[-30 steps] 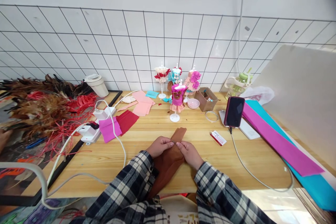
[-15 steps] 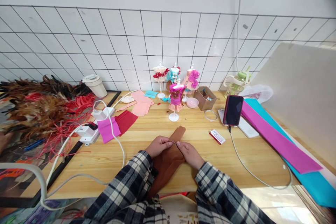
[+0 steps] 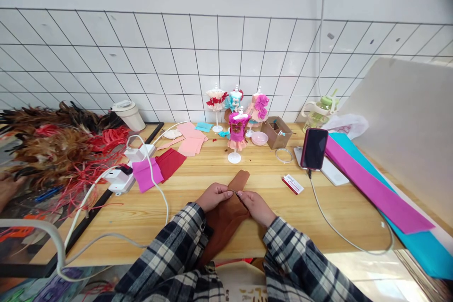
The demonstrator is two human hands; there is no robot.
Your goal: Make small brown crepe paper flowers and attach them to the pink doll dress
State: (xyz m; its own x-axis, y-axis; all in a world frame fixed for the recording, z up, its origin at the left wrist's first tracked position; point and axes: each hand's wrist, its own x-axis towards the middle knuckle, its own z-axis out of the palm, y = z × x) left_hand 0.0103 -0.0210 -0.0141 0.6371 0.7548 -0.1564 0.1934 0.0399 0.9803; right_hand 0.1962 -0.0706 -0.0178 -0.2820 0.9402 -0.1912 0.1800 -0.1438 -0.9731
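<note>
A long strip of brown crepe paper [image 3: 226, 222] runs from near my body to the middle of the wooden table. My left hand [image 3: 214, 197] pinches it between thumb and fingers along a crosswise edge. Close by on the right, my right hand [image 3: 258, 207] pinches the same paper, thumb on top. Between the two thumbs shows a thin dark line; whether it is a fold or a slim tool I cannot tell. Beyond the fingertips a flap of the strip lies towards a small dress form [image 3: 238, 132] in magenta and peach.
Three more dress forms stand behind, beside a cardboard box [image 3: 276, 133] and a pink bowl [image 3: 259, 138]. A phone [image 3: 314, 149] with a cable and rolled paper [image 3: 378, 188] lie right. Left are coloured paper pieces [image 3: 146, 174], power strips [image 3: 120, 180], feathers [image 3: 60, 141] and another person's hand [image 3: 9, 189].
My hands and the brown paper hold almost the same position. At the far left, the other person's hand has come further into view beside the feathers.
</note>
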